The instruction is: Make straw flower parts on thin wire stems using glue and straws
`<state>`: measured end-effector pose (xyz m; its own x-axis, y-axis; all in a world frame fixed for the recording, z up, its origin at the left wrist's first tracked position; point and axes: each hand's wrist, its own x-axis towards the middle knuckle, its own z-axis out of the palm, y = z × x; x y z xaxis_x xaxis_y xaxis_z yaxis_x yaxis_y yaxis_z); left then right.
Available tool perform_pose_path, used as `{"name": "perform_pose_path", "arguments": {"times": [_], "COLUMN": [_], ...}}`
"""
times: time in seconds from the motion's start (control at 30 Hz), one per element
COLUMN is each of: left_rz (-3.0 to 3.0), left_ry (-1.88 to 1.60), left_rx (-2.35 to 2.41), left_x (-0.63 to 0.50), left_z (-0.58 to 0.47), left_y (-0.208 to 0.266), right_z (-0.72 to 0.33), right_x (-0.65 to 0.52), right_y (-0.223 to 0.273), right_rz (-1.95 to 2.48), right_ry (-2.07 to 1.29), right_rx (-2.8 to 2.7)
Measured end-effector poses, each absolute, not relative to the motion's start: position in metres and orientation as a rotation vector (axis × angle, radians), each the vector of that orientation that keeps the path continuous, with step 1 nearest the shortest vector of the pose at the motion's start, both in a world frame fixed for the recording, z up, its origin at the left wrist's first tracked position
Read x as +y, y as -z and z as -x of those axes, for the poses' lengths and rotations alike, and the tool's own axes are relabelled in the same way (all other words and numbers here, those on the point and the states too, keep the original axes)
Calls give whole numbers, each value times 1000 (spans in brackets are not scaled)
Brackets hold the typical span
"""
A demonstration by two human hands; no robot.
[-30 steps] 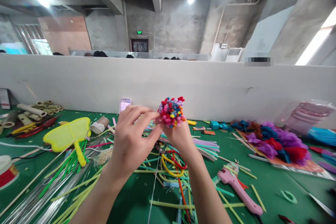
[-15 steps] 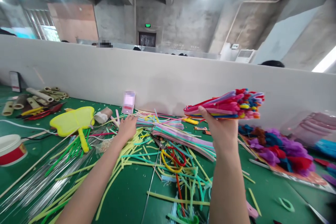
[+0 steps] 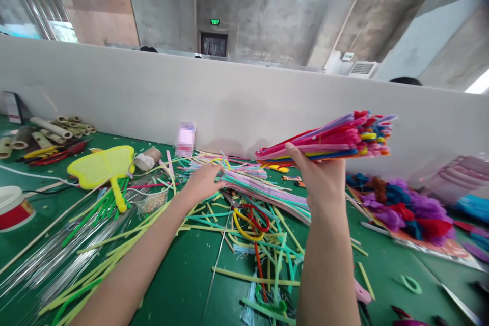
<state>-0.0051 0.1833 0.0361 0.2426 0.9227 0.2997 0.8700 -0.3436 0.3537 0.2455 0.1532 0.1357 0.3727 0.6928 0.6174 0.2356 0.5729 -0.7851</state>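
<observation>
My right hand is closed round a thick bundle of pipe cleaners, mostly red and pink, with blue, yellow and purple among them. It is held above the table, its bushy end pointing right. My left hand is at the left end of a pastel bundle of pipe cleaners lying on the table. Its fingers are curved, with thumb and forefinger apart; whether they touch the bundle is hard to tell. Pliers with red and yellow handles lie just below that bundle, among loose yellow and green pipe cleaners.
A white partition runs behind the green table. A phone leans on it. Leftward are a yellow fan-shaped paddle, bamboo tubes, thin wires and a paper cup. Purple and red fluffy pieces lie right.
My left hand has moved right, from the loose strands to the pastel bundle's end. My right hand still holds the red and pink bundle, now slightly higher in view. The view has tilted down.
</observation>
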Motion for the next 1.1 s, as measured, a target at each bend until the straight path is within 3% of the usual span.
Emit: {"name": "perform_pose_path", "arguments": {"times": [0.23, 0.47, 0.67, 1.1], "left_rz": [-2184, -1975, -1896, -1918], "left_ry": [-925, -1325, -1425, -1394], "left_rx": [1686, 1572, 1272, 1195], "left_x": [187, 181, 135, 105], "left_z": [-22, 7, 5, -13], "left_y": [0, -67, -121, -143], "right_z": [-251, -242, -213, -202], "right_x": [170, 172, 169, 161], "right_y": [-119, -115, -109, -108], "right_rz": [1119, 1148, 1123, 1106], "right_ry": [-202, -27, -73, -200], "right_rx": [-1313, -1521, -1855, -1983]}}
